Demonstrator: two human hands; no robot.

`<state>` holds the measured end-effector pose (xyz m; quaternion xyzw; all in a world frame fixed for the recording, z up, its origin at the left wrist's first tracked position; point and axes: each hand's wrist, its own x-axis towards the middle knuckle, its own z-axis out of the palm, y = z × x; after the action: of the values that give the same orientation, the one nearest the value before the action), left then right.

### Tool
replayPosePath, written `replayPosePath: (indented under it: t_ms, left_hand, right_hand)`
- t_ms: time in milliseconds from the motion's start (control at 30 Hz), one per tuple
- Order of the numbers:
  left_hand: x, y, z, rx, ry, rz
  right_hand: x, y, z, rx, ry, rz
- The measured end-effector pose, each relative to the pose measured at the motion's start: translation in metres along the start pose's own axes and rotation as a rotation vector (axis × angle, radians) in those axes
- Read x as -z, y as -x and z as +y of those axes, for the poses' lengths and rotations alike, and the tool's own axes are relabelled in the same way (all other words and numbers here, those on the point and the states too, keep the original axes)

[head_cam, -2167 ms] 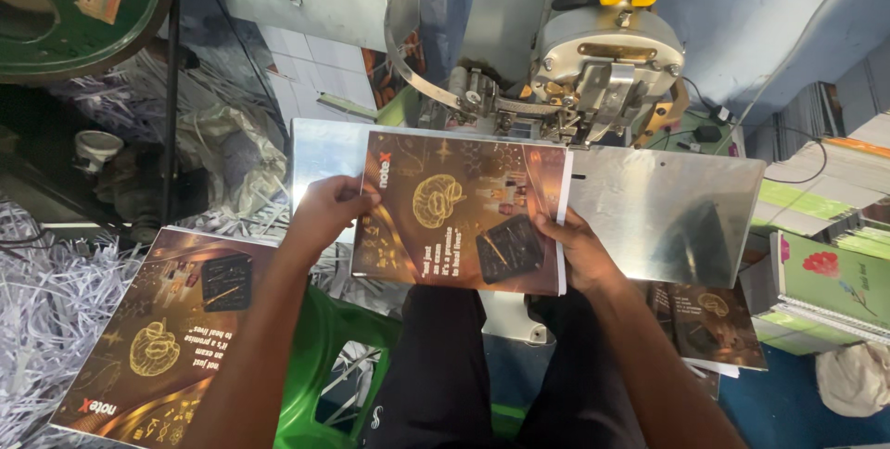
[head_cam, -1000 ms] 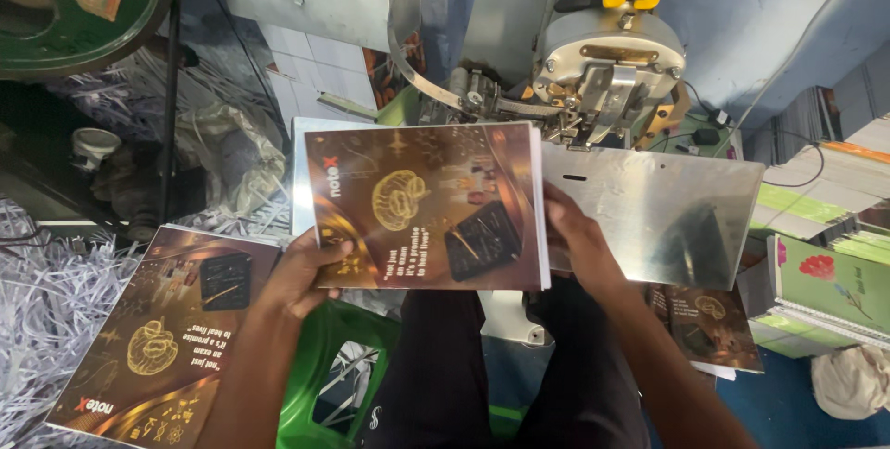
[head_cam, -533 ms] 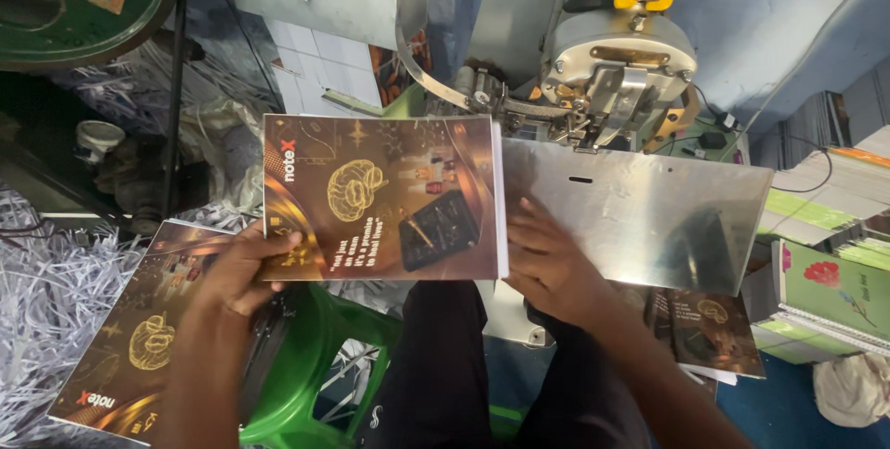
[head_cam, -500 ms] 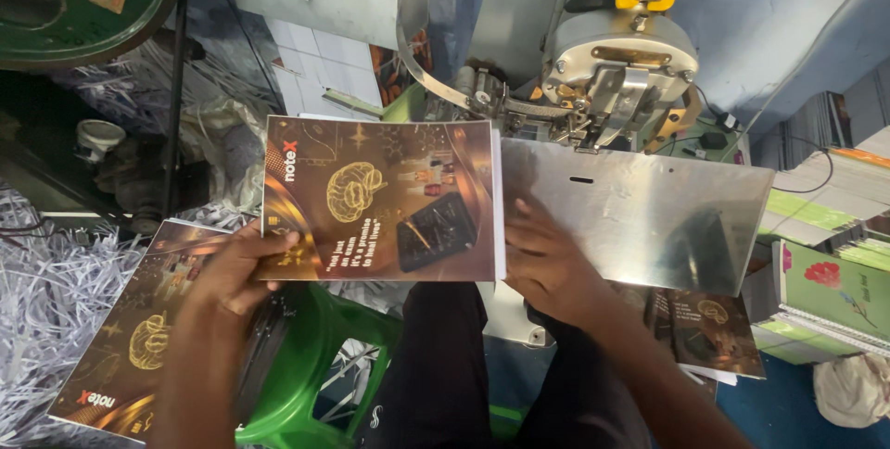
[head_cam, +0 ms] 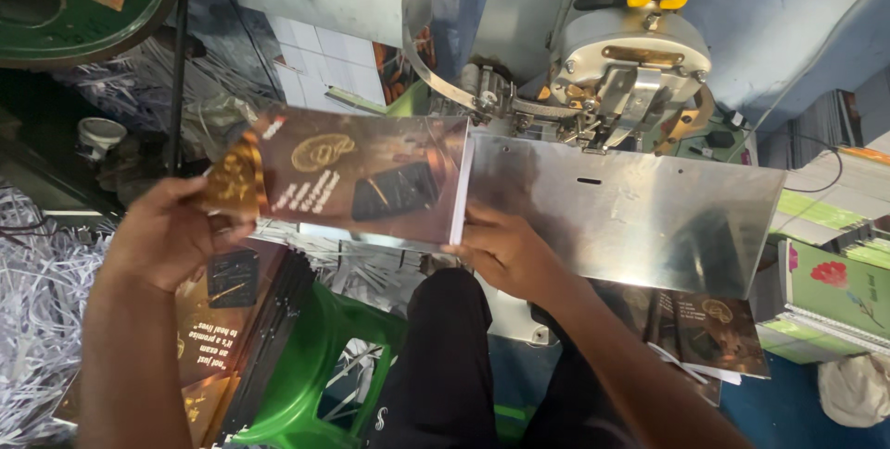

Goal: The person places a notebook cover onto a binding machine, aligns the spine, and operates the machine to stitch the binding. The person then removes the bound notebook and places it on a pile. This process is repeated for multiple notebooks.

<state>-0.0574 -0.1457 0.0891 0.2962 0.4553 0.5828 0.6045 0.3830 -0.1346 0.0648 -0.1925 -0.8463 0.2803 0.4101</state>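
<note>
Gripping one brown notebook point(head_cam: 371, 176): left hand point(head_cam: 171, 236) pinches its corner; right hand point(head_cam: 505, 250) clasps its edge.

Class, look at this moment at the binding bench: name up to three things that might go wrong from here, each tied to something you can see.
1. The left hand pinches only the curled corner of the brown booklet; its cover might crease or slip.
2. The right hand lies against the metal plate edge below the machine head; fingers may get nicked.
3. The booklet stack leans at the green stool; it may slide into the paper shreds.
</note>
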Motion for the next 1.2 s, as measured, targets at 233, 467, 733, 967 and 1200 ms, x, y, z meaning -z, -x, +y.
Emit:
replayPosePath:
  t_ms: [233,467,733,967,1200]
  left_hand:
    - [0.011,0.005,0.018,-0.277,0.028,-0.121]
    - [0.012,-0.001,0.026,-0.377,-0.098,-0.081]
    - [-0.002,-0.035,0.024,-0.329,-0.139,-0.039]
    - [-0.02,-0.092,0.009,-0.27,-0.263,-0.02]
    - [-0.034,-0.147,-0.025,-0.249,-0.309,0.042]
  right_hand:
    - [-0.012,-0.039,0.002,0.007,-0.093,0.013]
    - [-0.012,-0.067,0.008,-0.02,-0.054,-0.013]
    - [-0.007,-0.068,0.042,-0.107,-0.084,0.043]
    - [-0.011,-0.056,0.094,-0.4,-0.344,0.174]
    - [-0.006,-0.047,0.13,-0.568,-0.491,0.297]
